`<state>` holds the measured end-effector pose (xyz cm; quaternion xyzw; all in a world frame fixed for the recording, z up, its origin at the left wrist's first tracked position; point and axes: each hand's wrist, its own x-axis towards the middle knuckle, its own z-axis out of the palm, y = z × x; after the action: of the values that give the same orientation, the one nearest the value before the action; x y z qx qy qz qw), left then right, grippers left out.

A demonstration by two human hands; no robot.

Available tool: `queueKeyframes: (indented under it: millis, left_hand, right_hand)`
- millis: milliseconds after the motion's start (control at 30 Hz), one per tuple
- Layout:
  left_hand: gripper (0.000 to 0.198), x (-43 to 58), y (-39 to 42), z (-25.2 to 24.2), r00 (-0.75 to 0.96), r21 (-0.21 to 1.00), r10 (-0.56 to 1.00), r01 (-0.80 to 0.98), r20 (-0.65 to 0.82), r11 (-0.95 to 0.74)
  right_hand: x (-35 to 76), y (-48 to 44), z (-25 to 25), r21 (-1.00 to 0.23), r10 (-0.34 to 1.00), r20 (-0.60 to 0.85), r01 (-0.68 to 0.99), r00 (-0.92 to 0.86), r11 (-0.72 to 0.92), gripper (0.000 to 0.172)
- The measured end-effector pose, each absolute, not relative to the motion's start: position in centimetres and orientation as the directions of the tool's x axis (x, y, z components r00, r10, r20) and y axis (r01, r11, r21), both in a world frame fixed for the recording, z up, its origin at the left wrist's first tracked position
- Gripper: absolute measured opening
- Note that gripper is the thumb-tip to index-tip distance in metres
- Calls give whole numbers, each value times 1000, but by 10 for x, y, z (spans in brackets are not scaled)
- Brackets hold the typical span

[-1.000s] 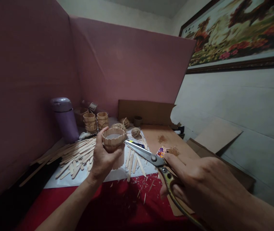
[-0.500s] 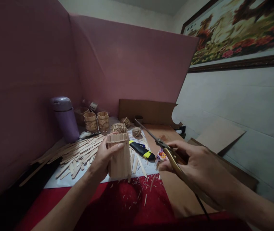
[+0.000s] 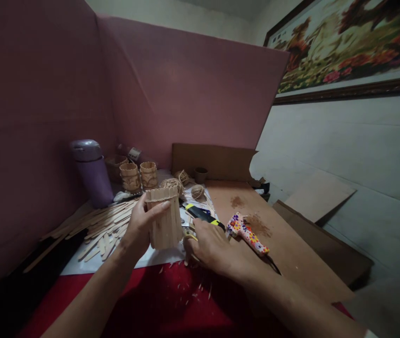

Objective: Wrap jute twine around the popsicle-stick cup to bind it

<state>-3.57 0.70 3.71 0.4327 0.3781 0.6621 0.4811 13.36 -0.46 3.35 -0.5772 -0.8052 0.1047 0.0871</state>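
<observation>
My left hand (image 3: pixel 139 225) is closed round a cup made of upright wooden craft sticks (image 3: pixel 167 226), thumb near the band of twine below its rim. The cup stands nearly upright above the front edge of the white paper. At its lower right side, my right hand (image 3: pixel 211 245) grips a pair of scissors (image 3: pixel 190 233). Their blades point toward the cup and partly hide behind or against it; whether they touch it I cannot tell. Just beyond my right hand lies a black and yellow utility knife (image 3: pixel 203 213).
Loose craft sticks (image 3: pixel 110 225) spread over the left side. Two finished stick cups (image 3: pixel 148 174), twine balls (image 3: pixel 197 191) and a purple flask (image 3: pixel 94 178) stand behind. A flowered glue gun (image 3: pixel 247 234) with a cord lies on the brown board (image 3: pixel 291 249). Wood scraps litter the red cloth (image 3: pixel 171 300).
My right hand has brought the scissors from the right, over the board, down and left to the cup's side. The glue gun is now uncovered. My left hand with the cup has shifted slightly left.
</observation>
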Motion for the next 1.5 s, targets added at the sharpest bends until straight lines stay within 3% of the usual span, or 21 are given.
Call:
queueKeyframes:
  millis: [133,300,333,400,467,567,667,767,1033,1500]
  left_hand:
    - [50,-34,7,36,-130,929,967,-278,217,-246]
    - [48,-33,5,37,-101,933,967,-257,232,-251]
    - [47,-33,5,37,-95,938,969,-246,227,-244]
    - [46,-34,5,36,-63,949,971,-208,229,-238]
    - [44,-35,6,35,-13,956,966,-145,257,-256]
    - [36,-37,8,31,81,959,955,-31,284,-282]
    - [36,-38,10,28,156,968,959,51,235,-245]
    - [37,-38,11,27,200,971,961,104,192,-215]
    - [35,-37,13,28,274,963,950,182,147,-201]
    - [36,-42,20,26,373,954,926,252,61,-165]
  right_hand:
    - [117,0,23,-277,911,77,869,-406,410,25]
    - [132,10,40,-80,877,213,887,-430,455,20]
    - [138,12,49,-112,865,305,887,-399,449,23]
    - [149,16,68,-299,781,529,789,-331,537,23]
    - [156,19,84,-476,713,571,543,-408,692,18]
    - [158,22,94,-638,682,447,328,-579,697,20]
    - [158,27,87,-805,711,241,273,-660,526,21]
    - [161,34,72,-897,701,161,192,-694,397,22]
    - [166,40,56,-916,666,100,193,-739,351,29]
    - [165,49,40,-905,645,142,166,-751,392,30]
